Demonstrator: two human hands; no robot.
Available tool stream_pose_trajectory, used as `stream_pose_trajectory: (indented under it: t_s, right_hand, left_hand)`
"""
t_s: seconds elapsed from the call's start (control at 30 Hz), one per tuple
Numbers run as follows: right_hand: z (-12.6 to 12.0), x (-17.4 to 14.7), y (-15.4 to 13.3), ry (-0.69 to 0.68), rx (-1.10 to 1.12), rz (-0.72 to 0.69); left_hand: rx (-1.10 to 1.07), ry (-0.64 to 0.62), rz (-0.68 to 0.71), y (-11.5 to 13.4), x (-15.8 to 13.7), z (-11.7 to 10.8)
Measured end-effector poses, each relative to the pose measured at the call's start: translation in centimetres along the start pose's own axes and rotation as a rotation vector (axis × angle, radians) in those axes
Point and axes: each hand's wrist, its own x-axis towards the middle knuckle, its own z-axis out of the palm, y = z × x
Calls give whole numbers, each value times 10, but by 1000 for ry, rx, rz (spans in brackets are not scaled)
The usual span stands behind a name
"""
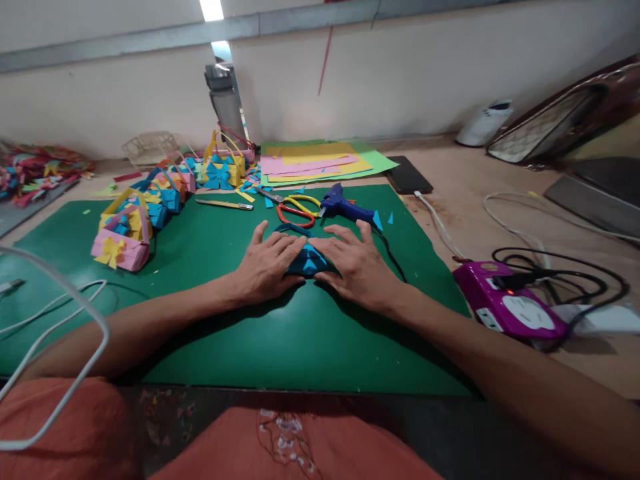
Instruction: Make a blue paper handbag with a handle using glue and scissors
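Between my two hands sits a small dark blue paper basket (296,265) with a handle arching behind it and a light blue paper bow (311,257) on its front. My left hand (267,263) grips the basket's left side, thumb low and fingers over the top. On its right side my right hand (353,260) holds it the same way, fingertips close to the bow. Parts of the basket are hidden under my fingers. Just beyond lie scissors (296,212) with red and yellow handles and a blue glue gun (345,205).
Finished paper baskets (131,240) line the left of the green mat (240,347). A cutter knife (224,205), coloured paper sheets (320,161) and a black phone (409,176) lie farther back. A purple power strip (505,303) with cables is at right; a white cable (95,320) loops at left.
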Motion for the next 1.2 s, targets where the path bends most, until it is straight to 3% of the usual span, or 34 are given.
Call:
stream_pose_trajectory:
  t_s: [0.1,0.17,0.23,0.33,0.43,0.7,0.9,1.2]
  right_hand:
    - [-2,-3,1,62,145,108]
    - [-6,-6,1,146,290,284]
    - [-10,-6,0,151,495,515]
    - [-13,-4,-1,-3,874,820]
    - [-11,1,-2,-113,1076,994]
    - [-9,10,-3,-209,1137,1122]
    - [-11,10,-5,-240,1107,1111]
    - [-20,7,-2,-243,1117,1204]
  left_hand:
    - [-122,75,-31,-5,-7,-10]
    - [-248,159,-164,-6,-14,-21]
    - [-428,177,-471,-6,-22,-34]
    - [-844,16,-944,-5,-30,-46]
    - [-1121,-131,-1141,-4,-31,-49]
    - [-1164,-337,-1151,-2,-18,-46]
    - [-1118,-304,-1162,0,-9,-41]
    - [-1106,-278,-1153,-2,-7,-39]
